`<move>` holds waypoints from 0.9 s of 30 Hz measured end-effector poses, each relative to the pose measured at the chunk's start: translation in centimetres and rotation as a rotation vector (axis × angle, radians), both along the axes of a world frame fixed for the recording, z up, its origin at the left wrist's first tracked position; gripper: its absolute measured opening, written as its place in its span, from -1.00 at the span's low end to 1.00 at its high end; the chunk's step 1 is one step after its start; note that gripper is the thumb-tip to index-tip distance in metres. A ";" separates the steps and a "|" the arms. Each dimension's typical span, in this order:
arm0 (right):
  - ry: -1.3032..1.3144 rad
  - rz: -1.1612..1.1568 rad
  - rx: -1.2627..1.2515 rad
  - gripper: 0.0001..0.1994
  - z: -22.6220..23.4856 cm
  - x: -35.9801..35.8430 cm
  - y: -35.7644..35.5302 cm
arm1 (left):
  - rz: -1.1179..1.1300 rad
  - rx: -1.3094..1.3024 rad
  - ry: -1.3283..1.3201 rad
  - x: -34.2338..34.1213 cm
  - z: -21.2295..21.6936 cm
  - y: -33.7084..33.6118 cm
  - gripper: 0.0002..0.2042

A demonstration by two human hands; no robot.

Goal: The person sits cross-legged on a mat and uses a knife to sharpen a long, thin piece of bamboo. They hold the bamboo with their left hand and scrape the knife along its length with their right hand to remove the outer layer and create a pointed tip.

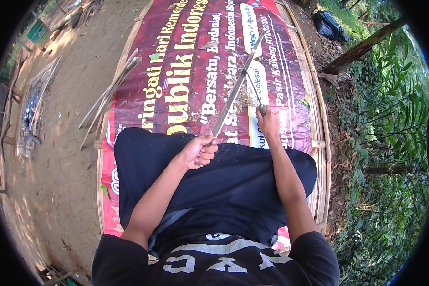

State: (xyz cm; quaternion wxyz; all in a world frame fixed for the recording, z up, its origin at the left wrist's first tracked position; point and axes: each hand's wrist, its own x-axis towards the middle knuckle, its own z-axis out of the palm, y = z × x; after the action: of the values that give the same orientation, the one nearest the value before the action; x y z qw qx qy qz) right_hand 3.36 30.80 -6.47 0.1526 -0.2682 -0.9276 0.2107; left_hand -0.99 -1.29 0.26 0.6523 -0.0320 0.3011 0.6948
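Note:
My left hand [200, 151] is closed round the near end of a long, narrow bamboo strip [229, 105], which slants away to the upper right. In my right hand [269, 125] is the handle of a knife [255, 86]. Its thin, dark blade points forward and a little left, crossing the strip near its far half; I cannot tell whether the edge touches it. Dark cloth covers my lap below both hands. Fine shavings [243, 97] lie scattered on the red printed banner [150, 114] beneath the strip.
The banner covers a bamboo platform [321, 167] with raised pole edges. Several thin sticks [110, 93] stick out over its left edge. Bare earth and a pile of ash and wood [31, 114] lie left. At right are a black plastic bag [330, 26], a leaning log [367, 46] and green plants [395, 90].

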 end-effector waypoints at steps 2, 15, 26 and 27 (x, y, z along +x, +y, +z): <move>-0.005 0.071 -0.009 -0.61 -0.3 0.6 -0.5 | -0.008 0.021 -0.029 -0.5 -0.4 0.3 -0.64; 0.013 -0.052 -0.099 -0.59 -0.8 -0.8 -0.9 | 0.007 -0.007 0.046 -0.6 0.2 0.3 -0.65; 0.027 0.425 0.146 -0.70 2.0 1.7 -6.9 | 0.193 0.002 0.101 -2.4 -3.0 0.8 -0.89; 0.039 0.406 0.138 -0.70 2.1 1.7 -6.7 | 0.219 -0.038 0.145 -2.2 -2.3 1.1 -0.88</move>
State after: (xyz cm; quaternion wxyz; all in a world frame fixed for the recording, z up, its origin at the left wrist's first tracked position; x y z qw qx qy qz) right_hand 5.08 24.13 -4.39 0.1428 -0.0605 -0.9717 0.1783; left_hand -3.16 -0.21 -2.00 0.5485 -0.0267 0.3551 0.7565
